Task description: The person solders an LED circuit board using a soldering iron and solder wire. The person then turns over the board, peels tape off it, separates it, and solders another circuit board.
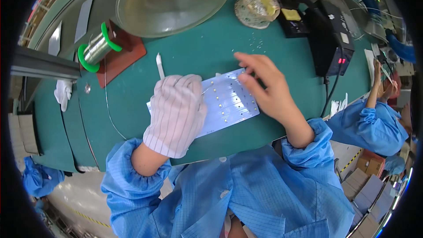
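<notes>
A white circuit board [238,99] with rows of small yellowish LEDs lies on the green bench mat in front of me. My left hand [176,105], in a white glove with dark stripes, is closed over the board's left part. Its curled fingers hide what they hold, if anything; a thin line shows at their right side. My right hand [269,83] is bare, fingers apart, over the board's right end, apparently holding nothing. Beyond the left hand a slim white stick [160,66] points away, its lower end hidden behind the glove.
A wire spool with green flanges [98,47] stands on a reddish-brown base [132,57] at left, its wire trailing toward my left sleeve. A large round lens [176,13] stands at the back. At right are a wrapped bowl [257,9], a black control box [330,37] and a co-worker's blue sleeve [370,125].
</notes>
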The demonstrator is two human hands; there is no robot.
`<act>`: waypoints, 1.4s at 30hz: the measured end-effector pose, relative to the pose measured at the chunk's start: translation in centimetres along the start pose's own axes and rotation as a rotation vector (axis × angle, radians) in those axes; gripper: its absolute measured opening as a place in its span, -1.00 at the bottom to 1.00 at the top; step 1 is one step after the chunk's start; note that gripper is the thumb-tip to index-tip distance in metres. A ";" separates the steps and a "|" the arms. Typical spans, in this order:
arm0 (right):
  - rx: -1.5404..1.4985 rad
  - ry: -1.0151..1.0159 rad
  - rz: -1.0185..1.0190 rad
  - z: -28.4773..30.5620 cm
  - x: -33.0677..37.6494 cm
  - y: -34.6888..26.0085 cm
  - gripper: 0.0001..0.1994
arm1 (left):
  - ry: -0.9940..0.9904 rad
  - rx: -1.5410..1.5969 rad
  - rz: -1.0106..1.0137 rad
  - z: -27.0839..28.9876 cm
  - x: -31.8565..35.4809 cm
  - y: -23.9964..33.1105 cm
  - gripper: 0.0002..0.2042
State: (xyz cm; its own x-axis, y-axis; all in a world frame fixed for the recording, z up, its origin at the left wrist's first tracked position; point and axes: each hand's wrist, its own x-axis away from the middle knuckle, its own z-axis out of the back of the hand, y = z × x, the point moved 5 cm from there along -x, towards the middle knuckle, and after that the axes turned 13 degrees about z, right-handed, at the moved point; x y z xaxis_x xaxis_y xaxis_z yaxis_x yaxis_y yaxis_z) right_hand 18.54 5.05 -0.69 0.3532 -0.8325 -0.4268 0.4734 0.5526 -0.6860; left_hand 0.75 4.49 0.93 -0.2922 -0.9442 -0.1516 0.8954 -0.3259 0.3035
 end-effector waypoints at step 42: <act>-0.196 0.140 0.337 -0.2 0.5 -2.7 -0.76 | 0.030 0.251 -0.318 0.5 0.3 1.9 -0.87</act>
State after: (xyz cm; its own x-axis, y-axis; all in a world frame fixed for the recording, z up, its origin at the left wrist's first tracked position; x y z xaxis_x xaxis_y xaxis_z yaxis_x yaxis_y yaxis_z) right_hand 17.29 3.17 0.84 0.3425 -0.6110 -0.7137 0.1822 0.7884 -0.5875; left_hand 2.18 3.55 1.88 -0.5284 -0.7938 -0.3012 0.6507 -0.6065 0.4568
